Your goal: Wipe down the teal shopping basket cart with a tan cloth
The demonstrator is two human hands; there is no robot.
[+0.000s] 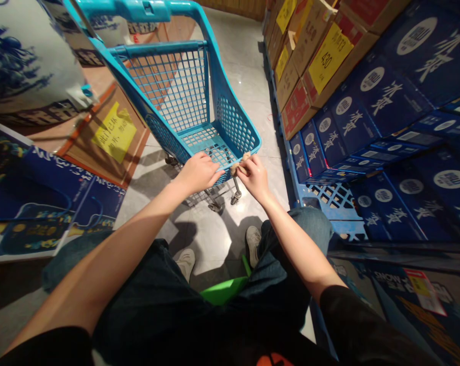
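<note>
Tan twisted piece (pixel 234 168), cord or cloth (cannot tell which), lies at the near rim (pixel 255 149) of the blue shopping cart (pixel 225 79), long axis roughly along that rim; right hand (pixel 255 177) is nearer, digits together and clamped on it. Left hand (pixel 199 174) rests at the rim just left of the piece, fingers bent, thumb toward it; whether it grips anything: cannot tell. Legible writing: "冰爽" on blue cartons (pixel 367 109) at right, "430" on a yellow price sign (pixel 331 58), "此门已坏" on a yellow notice (pixel 115 132) at left; oval carton logo not read with certainty.
</note>
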